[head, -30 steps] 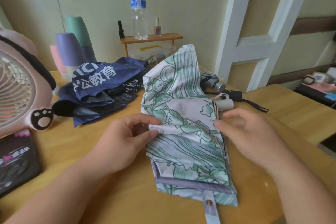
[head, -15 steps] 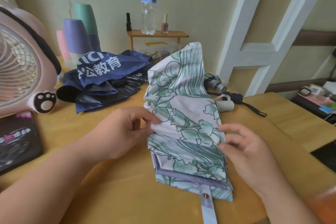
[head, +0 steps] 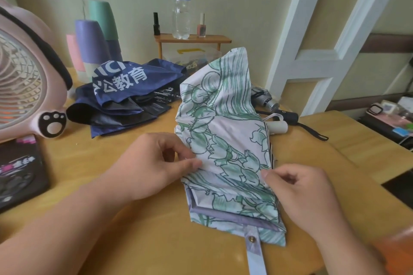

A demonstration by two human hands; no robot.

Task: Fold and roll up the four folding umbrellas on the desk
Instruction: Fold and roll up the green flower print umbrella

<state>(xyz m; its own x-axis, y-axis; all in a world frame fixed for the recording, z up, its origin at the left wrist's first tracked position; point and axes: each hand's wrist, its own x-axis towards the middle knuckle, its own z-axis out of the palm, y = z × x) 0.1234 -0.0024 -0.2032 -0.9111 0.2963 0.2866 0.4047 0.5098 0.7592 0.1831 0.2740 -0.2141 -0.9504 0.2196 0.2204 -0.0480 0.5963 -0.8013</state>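
On a wooden desk (head: 134, 241) in a pale-walled room, a person works at the pleats of a floral umbrella (head: 225, 140). It lies lengthwise before them, closing strap (head: 253, 250) toward the near edge and cream handle (head: 277, 127) at the far end. The left hand (head: 154, 167) closes its grip on the left edge of the top panel, thumb and forefinger pinching the cloth. The right hand (head: 297, 194), fingers curled, appears to pinch the right edge of the same panel. One flap stands up unfolded at the far end, and the risk seems to lie there: if either pinch slackens as the panel is laid over, the stacked pleats could slide apart. The loose flap could then bunch inside the roll and leave the strap short of its snap. A navy umbrella (head: 127, 87) lies slumped and unfolded beyond the left hand, with a silver umbrella (head: 266, 98) and a black-handled umbrella (head: 288, 116) behind the floral canopy. Compared with a second ago, the right hand has come down the right edge from beside the handle and curled its fingers in, while the left hand keeps its pinch in the same spot.
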